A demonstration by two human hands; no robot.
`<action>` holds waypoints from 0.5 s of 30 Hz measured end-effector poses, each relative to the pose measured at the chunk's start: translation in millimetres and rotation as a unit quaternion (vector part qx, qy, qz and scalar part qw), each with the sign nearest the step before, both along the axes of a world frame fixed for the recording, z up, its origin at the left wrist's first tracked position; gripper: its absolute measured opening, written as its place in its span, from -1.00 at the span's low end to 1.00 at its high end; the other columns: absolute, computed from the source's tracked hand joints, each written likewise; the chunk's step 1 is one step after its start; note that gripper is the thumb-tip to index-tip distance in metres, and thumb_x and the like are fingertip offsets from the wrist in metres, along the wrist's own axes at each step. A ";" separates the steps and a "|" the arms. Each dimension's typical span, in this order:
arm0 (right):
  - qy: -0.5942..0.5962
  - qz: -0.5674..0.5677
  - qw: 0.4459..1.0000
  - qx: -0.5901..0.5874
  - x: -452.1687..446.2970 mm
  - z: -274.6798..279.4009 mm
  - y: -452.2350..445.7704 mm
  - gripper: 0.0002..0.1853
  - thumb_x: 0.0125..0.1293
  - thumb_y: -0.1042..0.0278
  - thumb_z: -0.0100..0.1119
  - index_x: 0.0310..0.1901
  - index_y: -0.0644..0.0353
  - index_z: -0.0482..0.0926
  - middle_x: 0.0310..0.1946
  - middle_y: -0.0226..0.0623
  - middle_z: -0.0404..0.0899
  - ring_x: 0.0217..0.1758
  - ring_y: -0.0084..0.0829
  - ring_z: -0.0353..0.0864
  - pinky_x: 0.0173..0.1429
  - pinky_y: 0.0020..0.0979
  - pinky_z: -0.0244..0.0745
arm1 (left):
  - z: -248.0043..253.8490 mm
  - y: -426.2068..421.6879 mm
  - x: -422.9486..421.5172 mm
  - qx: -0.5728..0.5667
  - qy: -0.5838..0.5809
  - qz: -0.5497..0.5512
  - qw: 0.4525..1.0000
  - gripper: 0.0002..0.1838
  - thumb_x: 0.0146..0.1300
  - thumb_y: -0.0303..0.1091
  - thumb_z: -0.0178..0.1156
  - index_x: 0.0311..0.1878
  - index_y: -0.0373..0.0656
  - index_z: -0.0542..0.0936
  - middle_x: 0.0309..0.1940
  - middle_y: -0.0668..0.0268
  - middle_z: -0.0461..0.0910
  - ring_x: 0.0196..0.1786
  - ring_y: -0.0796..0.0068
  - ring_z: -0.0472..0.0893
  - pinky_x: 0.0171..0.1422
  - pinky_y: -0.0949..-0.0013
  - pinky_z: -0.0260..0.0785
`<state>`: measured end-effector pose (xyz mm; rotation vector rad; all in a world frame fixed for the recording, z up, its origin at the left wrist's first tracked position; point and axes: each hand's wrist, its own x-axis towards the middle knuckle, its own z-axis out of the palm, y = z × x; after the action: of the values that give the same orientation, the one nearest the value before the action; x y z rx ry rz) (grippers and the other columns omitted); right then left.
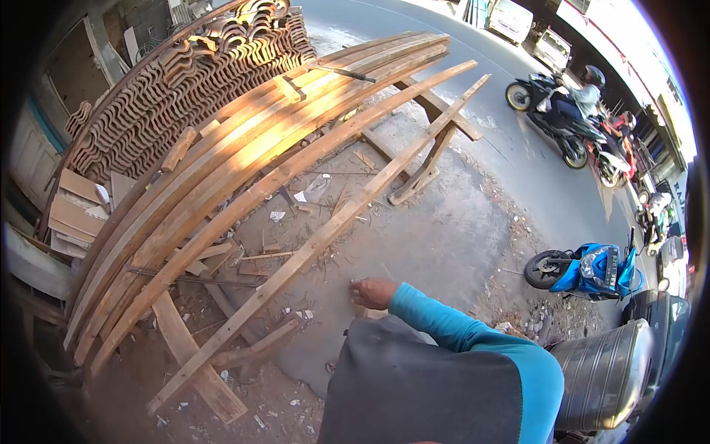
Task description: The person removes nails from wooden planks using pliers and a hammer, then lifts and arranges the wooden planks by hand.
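Note:
My right hand (373, 294), in a blue sleeve, reaches across in front of my grey-and-blue shirt. Its fingers are curled closed, and a tiny pale tip shows at them; what they hold, if anything, I cannot make out. Just beyond the hand a long narrow wooden batten (325, 235) runs diagonally, apart from it. Further left, several long wooden beams (251, 148) lie side by side on wooden supports. A thin tool with a dark handle (344, 72) rests across their far end. My left hand is not in view.
Stacked roof tiles (185, 92) stand behind the beams. A trestle (436, 140) supports the far ends. Wood scraps litter the ground. On the right are a parked blue motorcycle (592, 270), a metal drum (603, 374) and a road with a rider on a motorcycle (562, 122).

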<state>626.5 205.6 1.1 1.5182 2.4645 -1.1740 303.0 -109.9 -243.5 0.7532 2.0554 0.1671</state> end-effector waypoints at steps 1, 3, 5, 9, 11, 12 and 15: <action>0.003 0.005 1.000 -0.002 6.5 3.9 15.3 -0.52 0.39 0.10 0.10 0.17 0.30 0.51 -0.13 0.14 0.66 -0.01 0.12 0.64 0.14 0.00 0.52 | 4.1 9.4 9.5 0.006 0.007 0.004 1.000 -0.63 0.21 -0.10 0.25 -0.04 -0.16 0.64 -0.15 -0.03 0.68 -0.09 -0.07 0.68 0.02 0.02 0.50; 0.035 -0.018 0.999 0.007 25.3 16.5 51.3 -0.53 0.41 0.11 0.10 0.17 0.32 0.51 -0.13 0.16 0.66 -0.02 0.12 0.64 0.14 -0.01 0.52 | 9.9 40.9 31.4 0.020 0.021 0.008 1.000 -0.64 0.21 -0.11 0.25 -0.05 -0.17 0.64 -0.17 -0.04 0.68 -0.10 -0.08 0.68 0.01 0.02 0.50; 0.053 -0.013 0.998 0.022 50.2 34.9 103.5 -0.52 0.43 0.11 0.08 0.20 0.33 0.49 -0.11 0.17 0.65 0.00 0.10 0.65 0.12 -0.05 0.54 | 7.7 79.8 59.5 0.035 0.034 0.010 0.999 -0.65 0.22 -0.12 0.24 -0.06 -0.17 0.63 -0.18 -0.04 0.68 -0.12 -0.08 0.68 -0.01 0.02 0.50; 0.140 -0.059 0.985 0.081 104.3 53.7 214.8 -0.53 0.47 0.13 0.07 0.21 0.35 0.48 -0.09 0.15 0.66 0.01 0.05 0.67 0.11 -0.11 0.56 | 10.9 151.4 110.0 0.045 0.075 0.036 0.996 -0.68 0.23 -0.15 0.22 -0.08 -0.17 0.63 -0.21 -0.05 0.68 -0.15 -0.10 0.67 -0.04 0.01 0.50; 0.131 -0.084 0.982 0.107 142.3 61.2 277.5 -0.55 0.46 0.14 0.09 0.19 0.35 0.50 -0.08 0.10 0.67 -0.01 0.01 0.68 0.09 -0.12 0.56 | 18.0 175.6 126.1 0.041 0.087 0.059 0.994 -0.69 0.23 -0.16 0.22 -0.09 -0.17 0.63 -0.23 -0.05 0.68 -0.16 -0.10 0.67 -0.05 0.01 0.50; 0.141 -0.112 0.976 0.126 153.6 62.9 306.6 -0.55 0.43 0.13 0.08 0.17 0.31 0.52 -0.15 0.09 0.68 -0.03 0.06 0.67 0.08 -0.11 0.55 | 18.8 182.7 133.0 0.042 0.093 0.070 0.992 -0.70 0.23 -0.16 0.21 -0.10 -0.18 0.62 -0.23 -0.05 0.68 -0.17 -0.10 0.67 -0.06 0.01 0.50; 0.116 -0.156 0.967 0.163 191.1 56.2 409.9 -0.51 0.42 0.16 0.11 0.21 0.38 0.47 -0.06 0.10 0.66 0.02 -0.01 0.66 0.14 -0.14 0.54 | 30.9 199.0 146.8 0.030 0.108 0.114 0.987 -0.72 0.24 -0.18 0.20 -0.11 -0.18 0.62 -0.26 -0.06 0.68 -0.19 -0.11 0.67 -0.09 0.01 0.50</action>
<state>817.5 615.5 57.3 2.0262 2.7554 -1.0767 449.8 89.1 -212.6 0.5913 2.3506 0.2867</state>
